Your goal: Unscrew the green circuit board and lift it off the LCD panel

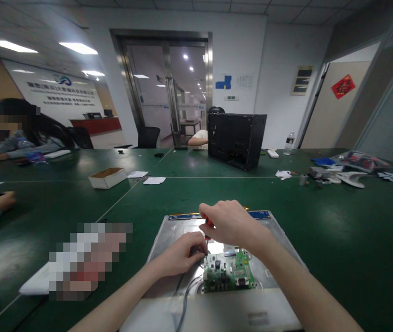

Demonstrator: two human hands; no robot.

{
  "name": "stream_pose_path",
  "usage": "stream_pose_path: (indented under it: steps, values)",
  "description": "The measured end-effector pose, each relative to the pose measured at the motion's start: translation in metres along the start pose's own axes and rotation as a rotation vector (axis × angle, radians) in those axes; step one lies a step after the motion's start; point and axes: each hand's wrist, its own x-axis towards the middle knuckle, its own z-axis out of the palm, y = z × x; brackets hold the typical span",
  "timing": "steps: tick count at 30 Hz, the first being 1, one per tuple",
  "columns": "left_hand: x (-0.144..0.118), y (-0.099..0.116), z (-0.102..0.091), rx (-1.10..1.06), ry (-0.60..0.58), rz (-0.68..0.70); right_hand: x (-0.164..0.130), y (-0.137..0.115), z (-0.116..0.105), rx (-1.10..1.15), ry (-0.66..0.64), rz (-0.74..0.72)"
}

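Note:
In front of me lies a flat metal display panel (pixel 158 246) with a green circuit board (pixel 229 272) on its back. My right hand (pixel 231 223) is closed around the red handle of a screwdriver (pixel 208 222), whose shaft points down at the board's upper left corner. Close beside that shaft is my left hand (pixel 187 251), fingers curled and pinched near the same corner. Whatever sits between its fingertips is hidden. A grey cable (pixel 184 304) runs from the board's left side toward me. Along the panel's far edge is a narrow blue board strip (pixel 260 215).
A black computer case (pixel 236 140) stands at the back of the green table (pixel 341 230). Left of it is an open cardboard box (pixel 108 177) near paper slips. Loose parts and a water bottle (pixel 289 143) lie or stand at right. Other people sit at the left and behind the case.

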Motion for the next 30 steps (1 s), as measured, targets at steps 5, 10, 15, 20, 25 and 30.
stream_pose_path:
  steps: [5, 10, 15, 20, 25, 30]
  values:
    - [0.000, -0.002, 0.002, -0.007, -0.013, 0.044, -0.006, 0.006, -0.001, 0.091, -0.003, -0.100]
    - [-0.001, 0.003, 0.002, 0.018, 0.011, 0.025, -0.001, 0.000, 0.003, -0.008, 0.017, -0.039]
    - [-0.002, 0.000, 0.005, 0.023, 0.039, 0.048, 0.000, -0.004, 0.002, 0.000, 0.029, -0.051]
    - [-0.002, -0.002, 0.006, 0.053, 0.021, 0.077, -0.003, -0.005, 0.000, 0.033, 0.008, -0.064]
    - [-0.003, -0.001, 0.006, 0.122, -0.003, 0.060, -0.002, -0.006, 0.001, -0.016, 0.019, -0.043]
    - [-0.002, -0.001, 0.006, 0.132, 0.000, 0.121, -0.005, -0.007, -0.001, -0.002, 0.033, -0.061]
